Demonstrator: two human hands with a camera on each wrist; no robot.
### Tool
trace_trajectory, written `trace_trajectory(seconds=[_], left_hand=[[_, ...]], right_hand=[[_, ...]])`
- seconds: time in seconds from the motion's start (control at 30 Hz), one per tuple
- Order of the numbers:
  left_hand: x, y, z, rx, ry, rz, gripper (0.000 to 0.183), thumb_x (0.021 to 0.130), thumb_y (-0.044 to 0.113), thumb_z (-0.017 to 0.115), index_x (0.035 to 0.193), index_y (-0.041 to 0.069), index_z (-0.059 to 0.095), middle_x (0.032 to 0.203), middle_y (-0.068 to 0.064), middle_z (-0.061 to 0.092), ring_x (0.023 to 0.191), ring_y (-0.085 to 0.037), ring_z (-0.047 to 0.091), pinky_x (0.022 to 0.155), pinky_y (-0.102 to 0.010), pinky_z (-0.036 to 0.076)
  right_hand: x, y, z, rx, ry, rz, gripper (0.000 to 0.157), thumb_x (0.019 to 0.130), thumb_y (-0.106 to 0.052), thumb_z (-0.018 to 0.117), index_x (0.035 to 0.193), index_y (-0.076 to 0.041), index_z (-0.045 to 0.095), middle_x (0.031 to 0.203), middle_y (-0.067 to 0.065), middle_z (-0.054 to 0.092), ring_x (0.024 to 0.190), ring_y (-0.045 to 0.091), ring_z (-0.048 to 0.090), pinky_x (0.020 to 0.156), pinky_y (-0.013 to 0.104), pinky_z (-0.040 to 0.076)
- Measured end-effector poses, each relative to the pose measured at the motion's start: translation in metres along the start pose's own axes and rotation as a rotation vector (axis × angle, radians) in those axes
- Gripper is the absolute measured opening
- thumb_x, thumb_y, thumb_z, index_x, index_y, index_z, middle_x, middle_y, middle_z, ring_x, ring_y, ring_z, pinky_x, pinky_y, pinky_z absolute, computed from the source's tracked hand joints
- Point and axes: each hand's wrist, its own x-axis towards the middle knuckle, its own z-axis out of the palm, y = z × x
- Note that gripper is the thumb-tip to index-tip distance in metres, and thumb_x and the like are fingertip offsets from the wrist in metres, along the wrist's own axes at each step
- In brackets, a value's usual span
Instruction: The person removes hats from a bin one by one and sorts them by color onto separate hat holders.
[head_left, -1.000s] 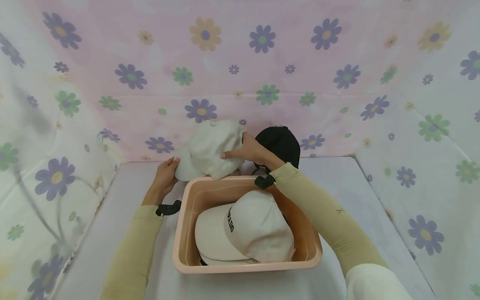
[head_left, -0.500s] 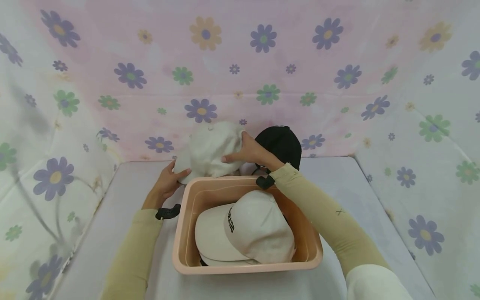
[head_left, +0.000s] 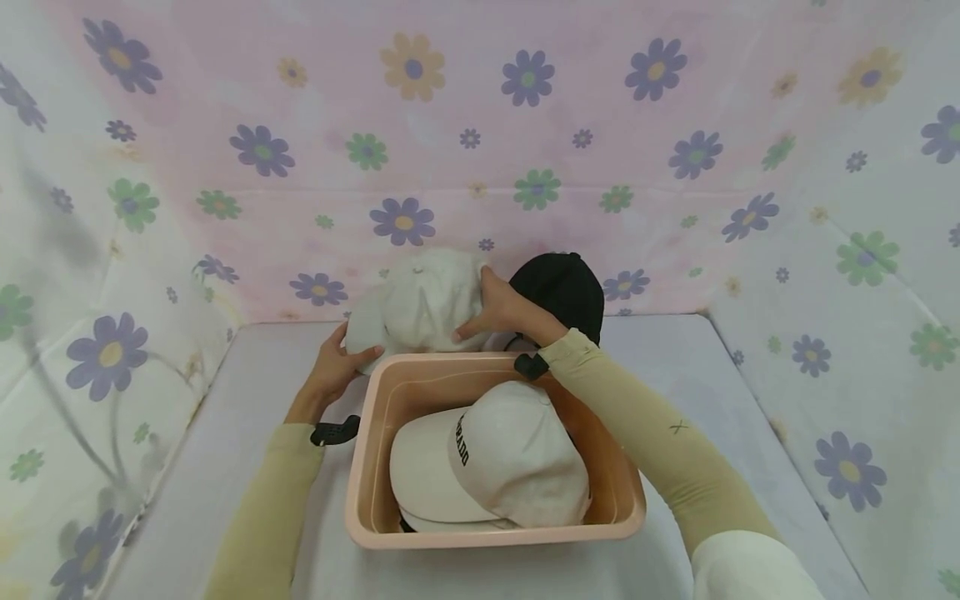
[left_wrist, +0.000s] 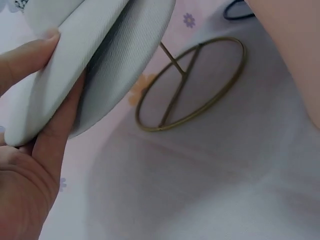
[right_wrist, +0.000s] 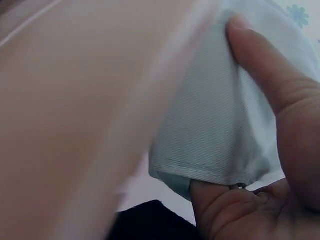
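Behind the bin, both hands hold a white baseball cap (head_left: 431,300). My left hand (head_left: 330,367) pinches its brim, thumb on top and fingers beneath. In the left wrist view a second pale brim-like layer (left_wrist: 112,82) lies right under the held brim (left_wrist: 75,65). My right hand (head_left: 506,308) grips the side of the crown, with the thumb outside and the fingers under the cloth edge (right_wrist: 210,172). Below the cap shows a brass wire stand with a round base (left_wrist: 227,82). A black cap (head_left: 562,292) is just right of my right hand.
The pink plastic bin (head_left: 495,537) stands in front, between the forearms. In it lies a cream cap with dark lettering (head_left: 517,454) on top of another cap. Flowered cloth (head_left: 480,108) walls the back and sides of the pale table (head_left: 247,400).
The white cap has come down slightly and turned a little. My left hand has shifted its hold on the brim, its thumb now over the top. The black cap and bin stay put.
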Motion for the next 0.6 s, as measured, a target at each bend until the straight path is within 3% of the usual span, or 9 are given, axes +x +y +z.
trace_trajectory(seconds=[0.2,0.37,0.47,0.6], left_hand=[[-0.0039,-0.0061,-0.0038,-0.002,-0.061,-0.025,0.092,0.096,0.008,0.070,0.164,0.011,0.009,0.155,-0.029,0.035,0.124,-0.028,0.053,0.084,-0.024,0.056],[-0.0078,-0.0043,-0.0044,0.045,-0.052,-0.031,0.093,0.094,0.009,0.072,0.164,0.009,0.010,0.153,-0.031,0.038,0.135,-0.041,0.046,0.085,-0.027,0.057],[-0.0087,-0.0025,-0.0042,0.053,-0.048,-0.037,0.091,0.094,0.011,0.072,0.163,0.008,0.012,0.152,-0.032,0.039,0.132,-0.039,0.049,0.085,-0.027,0.058],[-0.0085,-0.0010,-0.0033,0.018,-0.046,-0.068,0.085,0.099,0.017,0.067,0.163,0.006,0.012,0.154,-0.029,0.036,0.119,-0.023,0.056,0.083,-0.022,0.056]], right_hand=[[-0.0013,-0.0003,0.0028,-0.024,-0.005,-0.025,0.117,0.075,-0.031,0.092,0.153,0.006,0.013,0.151,0.026,0.039,0.137,0.034,0.044,0.115,0.042,0.039],[-0.0018,0.0001,0.0051,-0.031,0.010,-0.044,0.112,0.074,-0.030,0.093,0.149,0.006,0.019,0.146,0.026,0.044,0.134,0.035,0.048,0.113,0.042,0.041],[-0.0016,0.0028,0.0056,-0.004,-0.003,-0.051,0.117,0.076,-0.030,0.091,0.154,0.006,0.012,0.151,0.025,0.038,0.137,0.034,0.044,0.114,0.042,0.040],[-0.0042,0.0045,0.0032,0.127,-0.035,-0.049,0.111,0.083,-0.028,0.086,0.157,0.002,0.010,0.152,0.022,0.035,0.136,0.032,0.043,0.114,0.043,0.040]])
